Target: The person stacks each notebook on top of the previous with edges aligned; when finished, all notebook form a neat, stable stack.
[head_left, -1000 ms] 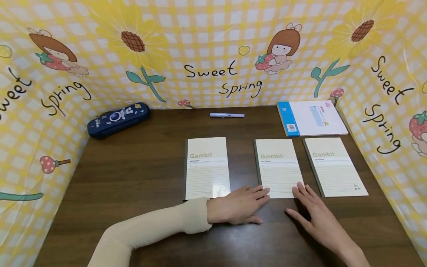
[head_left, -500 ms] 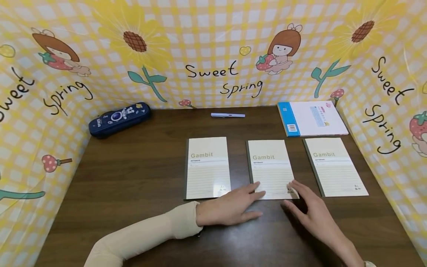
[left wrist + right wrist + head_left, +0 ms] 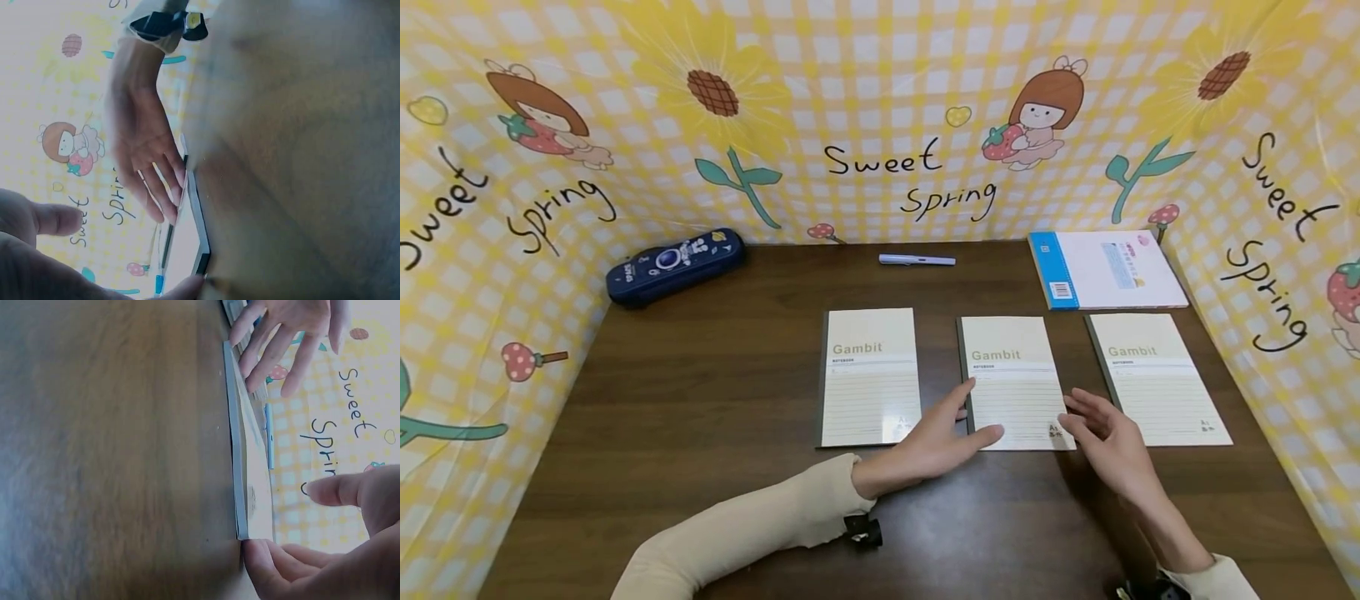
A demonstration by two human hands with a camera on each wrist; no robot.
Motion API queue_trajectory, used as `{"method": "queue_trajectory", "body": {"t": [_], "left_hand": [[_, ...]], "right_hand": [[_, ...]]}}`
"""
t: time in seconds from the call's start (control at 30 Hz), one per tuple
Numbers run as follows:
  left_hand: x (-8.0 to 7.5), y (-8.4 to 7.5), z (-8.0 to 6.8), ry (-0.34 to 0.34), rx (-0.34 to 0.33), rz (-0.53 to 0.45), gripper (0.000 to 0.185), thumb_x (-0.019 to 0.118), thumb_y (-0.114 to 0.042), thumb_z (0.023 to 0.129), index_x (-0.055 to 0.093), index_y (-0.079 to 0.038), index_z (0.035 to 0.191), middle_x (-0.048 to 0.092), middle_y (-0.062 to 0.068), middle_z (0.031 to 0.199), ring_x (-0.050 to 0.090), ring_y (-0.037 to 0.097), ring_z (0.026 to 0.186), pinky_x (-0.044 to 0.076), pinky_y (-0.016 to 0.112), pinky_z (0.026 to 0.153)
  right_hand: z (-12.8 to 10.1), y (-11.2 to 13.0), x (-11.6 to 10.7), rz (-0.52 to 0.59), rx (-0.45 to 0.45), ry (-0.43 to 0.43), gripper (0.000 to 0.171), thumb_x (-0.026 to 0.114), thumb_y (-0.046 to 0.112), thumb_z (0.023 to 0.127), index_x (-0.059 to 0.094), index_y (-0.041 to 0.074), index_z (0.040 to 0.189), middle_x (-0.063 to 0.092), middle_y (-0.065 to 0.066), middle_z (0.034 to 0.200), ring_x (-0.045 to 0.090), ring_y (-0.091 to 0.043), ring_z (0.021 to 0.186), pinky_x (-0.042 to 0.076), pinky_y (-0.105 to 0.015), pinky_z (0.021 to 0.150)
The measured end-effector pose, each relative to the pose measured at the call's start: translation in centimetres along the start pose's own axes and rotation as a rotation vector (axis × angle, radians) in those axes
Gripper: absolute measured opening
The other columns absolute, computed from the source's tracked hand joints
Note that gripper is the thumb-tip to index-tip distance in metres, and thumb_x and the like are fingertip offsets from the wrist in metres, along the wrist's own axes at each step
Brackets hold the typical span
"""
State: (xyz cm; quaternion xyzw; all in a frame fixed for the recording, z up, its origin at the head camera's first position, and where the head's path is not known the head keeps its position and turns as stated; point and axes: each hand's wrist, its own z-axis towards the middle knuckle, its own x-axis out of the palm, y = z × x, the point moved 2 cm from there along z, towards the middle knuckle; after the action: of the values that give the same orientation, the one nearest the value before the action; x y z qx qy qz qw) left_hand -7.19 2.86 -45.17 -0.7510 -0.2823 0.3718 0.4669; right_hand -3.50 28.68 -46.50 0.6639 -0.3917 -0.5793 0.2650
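We see the middle notebook [image 3: 1013, 382] lying flat on the table [image 3: 700, 433], between the left notebook [image 3: 869, 377] and the right notebook [image 3: 1156, 377] and apart from both. Our left hand [image 3: 942, 435] rests with fingers straight at its near left corner, thumb touching the front edge, grasping nothing. Our right hand [image 3: 1108, 442] has loosely spread, relaxed fingers whose tips meet the near right corner, and a pen [image 3: 917, 260] lies near the backdrop.
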Motion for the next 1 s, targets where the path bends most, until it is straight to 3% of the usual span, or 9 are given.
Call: {"method": "queue_trajectory", "body": {"t": [0.13,0.33,0.43,0.53,0.7,0.87,1.0], "left_hand": [[0.2,-0.1,-0.1,-0.029,-0.043,-0.176,0.086,0.072,-0.032,0.098,0.026,-0.008,0.165,0.033,0.022,0.168,0.044,0.041,0.150,0.040,0.055,0.120],[0.3,0.1,-0.4,-0.031,-0.119,-0.445,0.086,0.074,-0.018,0.096,0.025,-0.003,0.165,0.034,0.023,0.166,0.039,0.044,0.151,0.046,0.055,0.116],[0.4,0.3,-0.3,-0.029,-0.145,-0.515,0.085,0.075,-0.011,0.094,0.027,-0.002,0.164,0.038,0.022,0.162,0.045,0.041,0.146,0.056,0.049,0.105],[0.5,0.6,-0.2,-0.021,-0.157,-0.564,0.084,0.075,-0.003,0.092,0.030,0.000,0.162,0.044,0.022,0.156,0.056,0.035,0.132,0.062,0.045,0.094],[0.6,1.3,0.0,-0.031,-0.114,-0.505,0.080,0.075,0.006,0.088,0.038,0.001,0.159,0.051,0.021,0.143,0.061,0.024,0.111,0.065,0.037,0.084],[0.3,1.6,-0.1,-0.091,-0.028,-0.347,0.077,0.078,0.006,0.083,0.047,-0.001,0.154,0.060,0.021,0.132,0.067,0.029,0.113,0.060,0.027,0.082],[-0.4,1.5,-0.3,-0.119,0.017,-0.332,0.076,0.078,0.008,0.082,0.049,-0.001,0.152,0.061,0.022,0.128,0.069,0.030,0.111,0.056,0.024,0.080]], "right_hand": [[0.3,-0.1,-0.1,0.132,0.102,0.029,0.062,0.065,0.025,0.105,0.043,-0.003,0.155,0.055,-0.027,0.152,0.057,0.018,0.097,0.055,-0.011,0.081],[0.7,-0.5,-0.4,0.118,0.155,0.057,0.059,0.068,0.018,0.102,0.046,-0.008,0.151,0.057,-0.032,0.142,0.060,0.008,0.088,0.058,-0.017,0.075],[0.9,-0.8,-0.5,0.097,0.181,0.055,0.054,0.069,0.017,0.101,0.053,-0.008,0.146,0.064,-0.025,0.130,0.059,0.001,0.087,0.057,-0.020,0.073],[1.1,-1.0,-0.7,0.109,0.219,0.056,0.053,0.070,0.018,0.101,0.054,-0.008,0.145,0.068,-0.008,0.114,0.058,-0.002,0.086,0.055,-0.021,0.071],[1.0,-0.9,-1.0,0.154,0.252,0.086,0.057,0.071,0.020,0.100,0.051,-0.008,0.146,0.064,0.009,0.103,0.058,-0.003,0.083,0.053,-0.024,0.070],[0.7,0.0,-1.5,0.144,0.224,0.093,0.058,0.072,0.022,0.100,0.051,-0.007,0.146,0.062,0.008,0.104,0.058,-0.003,0.083,0.052,-0.025,0.069],[0.7,0.7,-1.4,0.150,0.196,0.094,0.058,0.072,0.022,0.099,0.051,-0.006,0.145,0.062,0.009,0.103,0.059,-0.003,0.084,0.053,-0.025,0.069]]}}
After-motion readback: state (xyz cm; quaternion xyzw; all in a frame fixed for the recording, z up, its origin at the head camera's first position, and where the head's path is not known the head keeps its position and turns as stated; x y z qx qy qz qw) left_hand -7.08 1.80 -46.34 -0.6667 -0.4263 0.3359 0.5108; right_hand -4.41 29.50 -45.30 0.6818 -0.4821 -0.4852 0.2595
